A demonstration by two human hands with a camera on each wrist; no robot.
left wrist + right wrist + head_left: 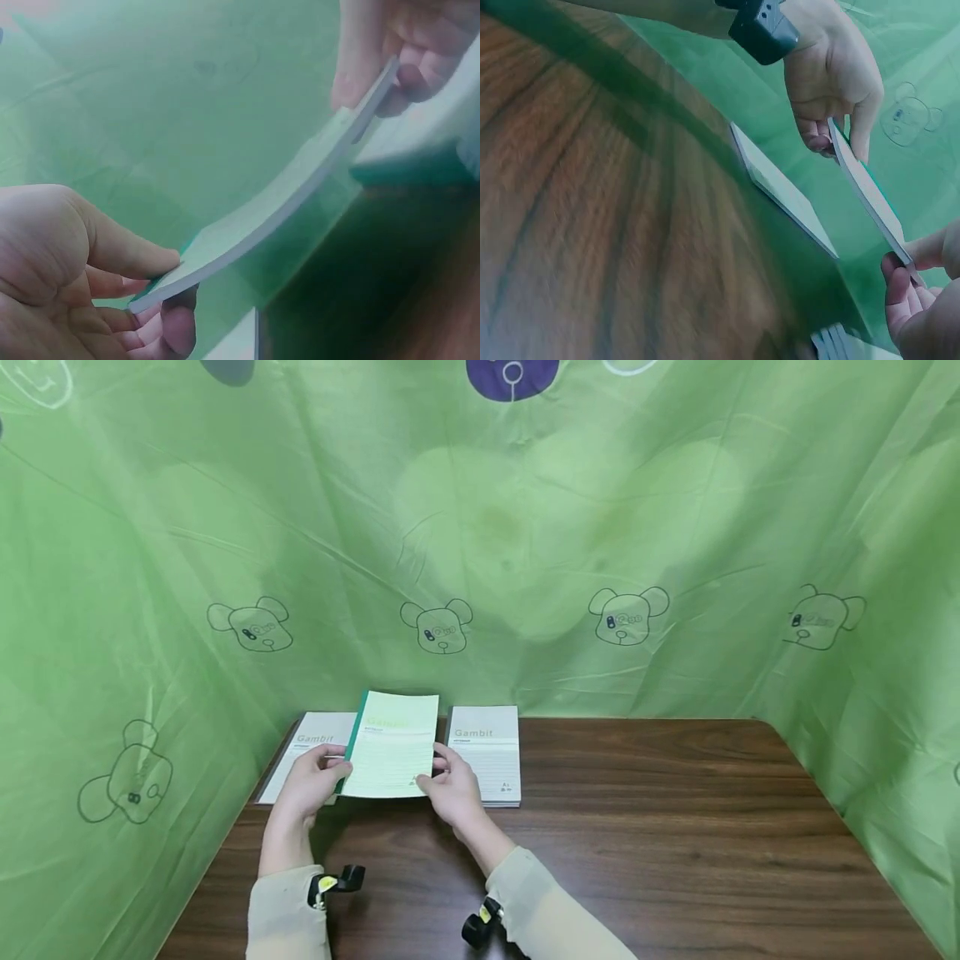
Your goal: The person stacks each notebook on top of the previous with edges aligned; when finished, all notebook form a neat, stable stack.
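A pale green notebook (393, 747) with a dark green spine is held above the table by both hands. My left hand (311, 777) pinches its lower left corner by the spine, thumb on top and fingers beneath. On the opposite side my right hand (456, 787) pinches the lower right edge in the same way. The notebook (262, 210) bows slightly between the hands in the left wrist view. Behind it to the left lies a grey-spined white notebook (288, 768), partly covered. To the right is a stack of white notebooks (491, 752) marked "Gambit".
The dark wooden table (660, 827) stretches far to the right of the notebooks. A green cloth (555, 543) printed with bear faces hangs behind the table and along both sides. Each wrist wears a black camera mount (483, 922).
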